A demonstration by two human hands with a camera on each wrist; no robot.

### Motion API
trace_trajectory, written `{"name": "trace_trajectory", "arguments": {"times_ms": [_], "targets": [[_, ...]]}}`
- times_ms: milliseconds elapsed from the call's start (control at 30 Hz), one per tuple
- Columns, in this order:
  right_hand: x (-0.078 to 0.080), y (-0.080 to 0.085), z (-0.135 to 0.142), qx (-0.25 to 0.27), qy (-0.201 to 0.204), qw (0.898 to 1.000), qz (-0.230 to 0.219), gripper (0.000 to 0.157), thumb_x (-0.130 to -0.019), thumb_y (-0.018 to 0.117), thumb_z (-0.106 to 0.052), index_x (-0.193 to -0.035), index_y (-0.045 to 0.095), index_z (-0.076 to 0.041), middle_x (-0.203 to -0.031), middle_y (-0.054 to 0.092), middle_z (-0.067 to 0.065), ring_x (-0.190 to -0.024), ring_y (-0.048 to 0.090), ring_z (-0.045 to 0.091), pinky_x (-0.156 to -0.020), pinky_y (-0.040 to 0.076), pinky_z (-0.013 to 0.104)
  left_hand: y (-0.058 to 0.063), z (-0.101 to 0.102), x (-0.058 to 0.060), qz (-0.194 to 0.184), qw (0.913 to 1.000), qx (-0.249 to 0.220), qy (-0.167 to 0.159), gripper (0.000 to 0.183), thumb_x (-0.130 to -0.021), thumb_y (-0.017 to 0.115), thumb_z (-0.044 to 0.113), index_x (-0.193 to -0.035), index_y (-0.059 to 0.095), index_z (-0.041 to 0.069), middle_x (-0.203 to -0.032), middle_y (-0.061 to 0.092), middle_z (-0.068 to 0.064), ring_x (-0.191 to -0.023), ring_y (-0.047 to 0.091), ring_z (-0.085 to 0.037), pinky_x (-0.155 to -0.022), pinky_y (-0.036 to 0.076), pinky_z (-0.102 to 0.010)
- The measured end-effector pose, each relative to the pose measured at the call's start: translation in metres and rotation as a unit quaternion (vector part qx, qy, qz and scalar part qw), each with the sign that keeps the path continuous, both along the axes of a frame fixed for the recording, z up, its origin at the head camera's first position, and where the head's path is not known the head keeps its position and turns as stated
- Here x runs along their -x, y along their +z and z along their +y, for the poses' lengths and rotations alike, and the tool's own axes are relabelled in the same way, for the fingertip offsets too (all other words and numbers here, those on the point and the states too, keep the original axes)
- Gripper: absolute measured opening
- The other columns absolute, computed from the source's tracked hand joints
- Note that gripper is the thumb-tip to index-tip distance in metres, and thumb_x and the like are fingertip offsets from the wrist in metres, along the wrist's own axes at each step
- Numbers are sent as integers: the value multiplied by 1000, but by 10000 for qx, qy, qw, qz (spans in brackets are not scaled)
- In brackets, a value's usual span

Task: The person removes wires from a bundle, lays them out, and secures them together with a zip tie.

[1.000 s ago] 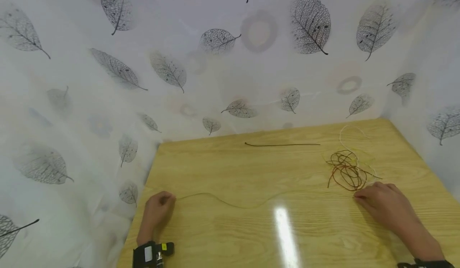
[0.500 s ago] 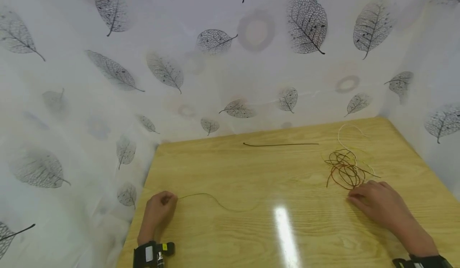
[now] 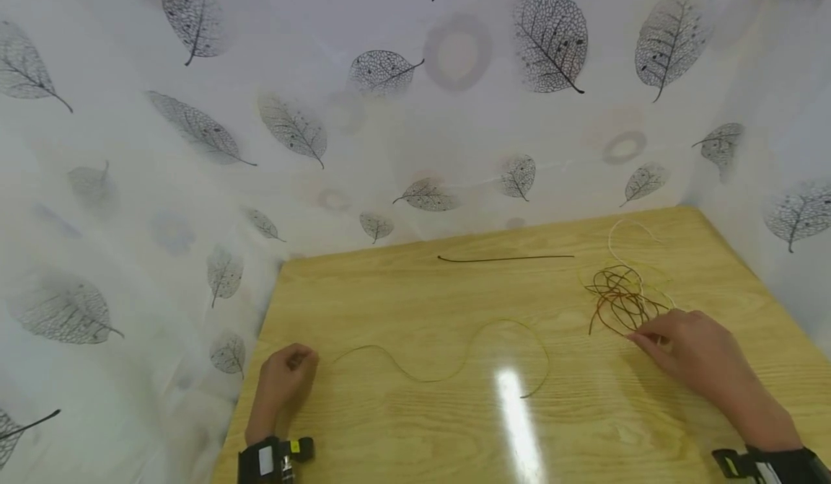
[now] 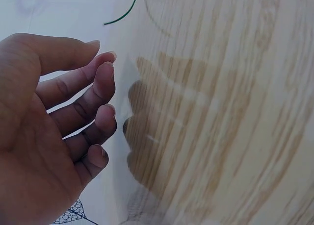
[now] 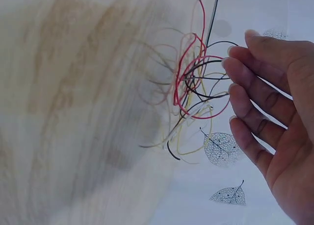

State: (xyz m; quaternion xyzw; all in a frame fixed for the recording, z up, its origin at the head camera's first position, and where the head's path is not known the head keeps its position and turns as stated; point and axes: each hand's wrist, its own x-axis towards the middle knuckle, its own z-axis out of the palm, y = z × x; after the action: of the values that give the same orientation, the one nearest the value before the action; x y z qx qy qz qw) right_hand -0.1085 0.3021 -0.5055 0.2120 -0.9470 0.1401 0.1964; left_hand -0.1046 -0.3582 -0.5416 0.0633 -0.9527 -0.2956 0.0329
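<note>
A thin green string (image 3: 422,381) lies in a wavy S on the wooden table (image 3: 363,304), its right end curled toward me. My left hand (image 3: 282,383) rests at the table's left side, just beyond the string's left end. In the left wrist view its fingers are loosely bent, with nothing between them, apart from the green string (image 4: 128,12). At the right, my right hand (image 3: 704,350) is beside a tangle of strings (image 3: 610,304). The right wrist view shows thumb and fingers loosely apart near the red, black, yellow and white strings (image 5: 177,83); whether fingertips touch them I cannot tell.
A dark straight string (image 3: 506,259) lies near the table's back edge. From the tangle a white string (image 3: 612,242) loops backward. A white curtain (image 3: 454,130) with leaf prints surrounds the back and sides. Light glares on the table's front.
Both hands have let go of the green string, and its right end has sprung back into a curl. My right hand has moved slightly left and up, nearer the tangle; the left stays put.
</note>
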Motion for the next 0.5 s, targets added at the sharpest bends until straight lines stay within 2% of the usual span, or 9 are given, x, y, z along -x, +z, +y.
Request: {"name": "trace_trajectory", "arguments": {"times_ms": [167,233,333,400,433,467,500], "targets": [[10,10,2,12,74,9985,538,9,-70,81,-23,-75,75,-17,-62,61,-9,-53,54,13,-47,46,38,9,3,3,42,9999,91,-2,19,-95,65,23,-102,71,6,-96,70,-9,-84,64,-23,-74,52,-42],[16,14,3,82,73,9971,751,23,-79,73,-36,-77,76,-14,-63,64,-5,-56,56,18,-50,46,41,12,6,7,179,9997,140,-101,19,-95,65,22,-102,70,5,-95,71,-10,-83,64,-23,-72,53,-41],[29,22,6,211,-37,9959,880,26,-81,72,-36,-82,77,-10,-68,68,2,-61,59,24,-54,45,46,19,12,15,512,9981,141,-310,17,-94,67,21,-99,71,5,-92,71,-10,-77,65,-22,-68,53,-41],[39,24,9,366,-197,9962,768,26,-81,74,-34,-85,78,-9,-73,71,8,-63,60,28,-54,44,47,23,19,21,781,9958,55,-483,16,-93,68,19,-97,72,5,-89,71,-9,-73,64,-21,-66,53,-40],[45,24,12,453,-286,9967,617,21,-78,77,-28,-87,78,-9,-76,71,11,-64,60,29,-53,44,47,25,23,24,867,9946,-1,-563,15,-93,68,19,-97,72,5,-89,71,-9,-72,64,-21,-65,53,-39],[52,23,14,558,-383,9970,379,19,-77,79,-23,-90,78,-9,-80,72,14,-60,59,29,-49,43,45,26,28,26,945,9935,-62,-626,15,-93,68,18,-97,73,5,-88,72,-9,-71,63,-20,-64,53,-39],[58,21,16,662,-490,9966,93,20,-81,77,-24,-93,78,-9,-85,72,17,-54,58,29,-44,41,43,28,33,28,996,9925,-142,-701,14,-93,68,17,-97,73,5,-88,72,-8,-71,63,-20,-64,53,-39]]}}
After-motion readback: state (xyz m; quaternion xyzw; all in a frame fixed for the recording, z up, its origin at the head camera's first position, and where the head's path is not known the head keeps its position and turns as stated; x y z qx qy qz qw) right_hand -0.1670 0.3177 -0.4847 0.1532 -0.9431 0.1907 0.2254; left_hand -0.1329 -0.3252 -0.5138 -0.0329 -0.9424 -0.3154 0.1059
